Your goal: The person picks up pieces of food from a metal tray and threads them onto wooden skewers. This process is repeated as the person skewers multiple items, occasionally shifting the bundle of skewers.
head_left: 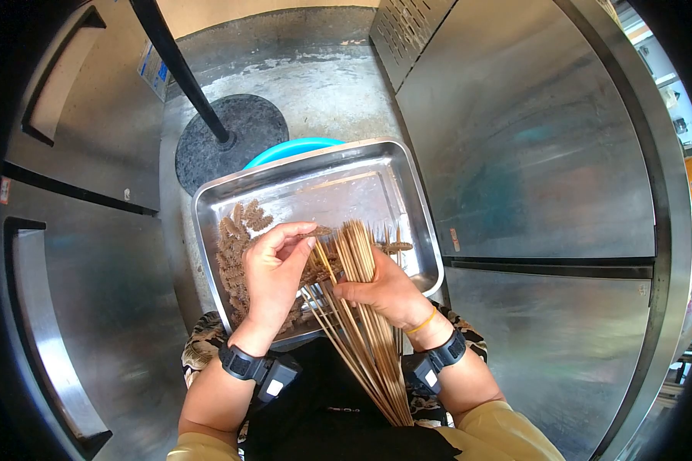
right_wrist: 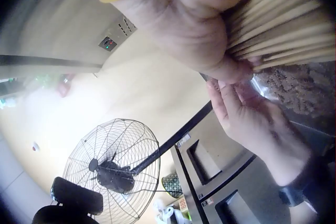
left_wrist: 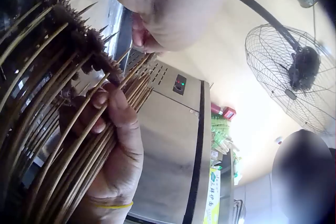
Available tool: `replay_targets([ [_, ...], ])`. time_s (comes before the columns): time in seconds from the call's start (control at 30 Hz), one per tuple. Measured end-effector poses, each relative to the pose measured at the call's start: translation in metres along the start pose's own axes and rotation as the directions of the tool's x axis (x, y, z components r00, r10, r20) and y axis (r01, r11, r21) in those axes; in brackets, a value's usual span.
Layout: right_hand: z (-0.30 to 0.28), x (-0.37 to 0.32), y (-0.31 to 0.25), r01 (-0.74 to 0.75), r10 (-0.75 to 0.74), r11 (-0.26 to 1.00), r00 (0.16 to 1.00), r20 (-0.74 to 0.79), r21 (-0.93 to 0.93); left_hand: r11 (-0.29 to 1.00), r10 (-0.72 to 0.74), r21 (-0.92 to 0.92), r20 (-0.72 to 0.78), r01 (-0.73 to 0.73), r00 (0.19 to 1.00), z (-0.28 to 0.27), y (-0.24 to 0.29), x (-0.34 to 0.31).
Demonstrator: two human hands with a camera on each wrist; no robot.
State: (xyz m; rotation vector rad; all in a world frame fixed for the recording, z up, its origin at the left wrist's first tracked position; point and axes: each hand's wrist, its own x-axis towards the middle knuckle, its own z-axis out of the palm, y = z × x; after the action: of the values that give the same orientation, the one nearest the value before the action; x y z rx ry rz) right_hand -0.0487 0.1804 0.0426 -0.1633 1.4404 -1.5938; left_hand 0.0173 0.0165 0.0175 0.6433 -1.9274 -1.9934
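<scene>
In the head view, my right hand (head_left: 388, 292) grips a thick bundle of thin wooden skewers (head_left: 357, 257) over the metal tray. Several skewers fan out to the left of it, with knobbly brown pieces (left_wrist: 79, 35) across their pointed ends in the left wrist view. My left hand (head_left: 273, 269) is at the left of the bundle, its thumb and forefinger pinching a brown piece at a skewer tip. More brown pieces (head_left: 233, 253) lie along the tray's left side. The right wrist view shows the left hand (right_wrist: 262, 124) below the right one.
The metal tray (head_left: 427, 192) is in front of the body, with a blue basin (head_left: 296, 146) partly under its far edge. Behind stands a round black base (head_left: 246, 127) with a pole. Steel cabinets (head_left: 530, 146) flank both sides. A wire fan (left_wrist: 291, 71) shows above.
</scene>
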Motion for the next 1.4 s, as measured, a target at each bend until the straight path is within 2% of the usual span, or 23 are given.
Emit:
replay_targets([
  [0.3, 0.001, -0.001, -0.001, 0.014, -0.014, 1.000, 1.000, -0.015, -0.009, 0.999, -0.033, 0.002, -0.004, 0.033, 0.999, 0.001, 0.005, 0.001],
  [0.4, 0.001, -0.001, 0.001, 0.020, -0.021, 1.000, 0.999, -0.033, -0.021, 0.983, 0.065, 0.170, 0.036, -0.070, 0.997, 0.001, 0.007, -0.001],
  [0.53, -0.003, -0.002, -0.002, 0.005, -0.005, 1.000, 1.000, -0.026, -0.009, 0.902, 0.277, 0.340, 0.015, -0.265, 0.961, 0.005, 0.012, -0.002],
  [0.63, -0.006, -0.002, -0.001, 0.023, -0.023, 1.000, 0.999, -0.046, 0.003, 0.798, 0.376, 0.465, 0.111, -0.383, 0.920, 0.008, 0.018, -0.006],
  [0.67, -0.009, -0.001, -0.001, 0.019, -0.019, 1.000, 0.999, -0.050, 0.005, 0.809, 0.349, 0.456, 0.134, -0.371, 0.927, 0.011, 0.020, -0.011],
  [0.77, -0.016, 0.000, 0.001, 0.018, -0.019, 1.000, 0.996, -0.091, -0.021, 0.744, 0.400, 0.455, 0.283, -0.489, 0.872, 0.017, 0.010, -0.019],
  [0.9, -0.020, -0.004, 0.002, 0.022, -0.028, 0.999, 0.991, -0.131, -0.044, 0.735, 0.364, 0.445, 0.378, -0.512, 0.851, 0.015, 0.004, -0.011],
  [1.0, -0.023, -0.009, -0.005, 0.042, -0.040, 0.999, 0.995, -0.093, 0.019, 0.905, 0.239, 0.301, 0.224, -0.301, 0.945, 0.006, 0.013, -0.004],
  [1.07, -0.023, -0.013, -0.012, 0.029, -0.023, 0.995, 0.997, -0.071, 0.096, 0.841, 0.241, 0.484, 0.069, -0.244, 0.968, -0.018, 0.002, 0.012],
  [1.1, -0.023, -0.015, -0.012, 0.032, -0.025, 0.991, 0.998, -0.060, 0.128, 0.704, 0.248, 0.675, 0.057, -0.221, 0.967, -0.029, 0.001, 0.018],
  [1.13, -0.024, -0.015, -0.013, 0.021, -0.014, 0.988, 0.999, -0.045, 0.151, 0.559, 0.193, 0.811, 0.072, -0.170, 0.979, -0.039, -0.002, 0.020],
  [1.2, -0.025, -0.016, -0.013, -0.003, 0.005, 0.981, 1.000, -0.011, 0.193, 0.329, 0.098, 0.935, 0.103, -0.130, 0.990, -0.049, -0.007, 0.020],
  [1.3, -0.026, -0.017, -0.012, -0.004, 0.000, 0.976, 1.000, 0.019, 0.219, 0.236, 0.047, 0.967, 0.083, -0.092, 0.995, -0.046, -0.020, 0.018],
  [1.4, -0.027, -0.017, -0.012, -0.018, 0.018, 0.975, 1.000, 0.005, 0.221, 0.210, 0.075, 0.971, 0.098, -0.111, 0.992, -0.048, -0.032, 0.022],
])
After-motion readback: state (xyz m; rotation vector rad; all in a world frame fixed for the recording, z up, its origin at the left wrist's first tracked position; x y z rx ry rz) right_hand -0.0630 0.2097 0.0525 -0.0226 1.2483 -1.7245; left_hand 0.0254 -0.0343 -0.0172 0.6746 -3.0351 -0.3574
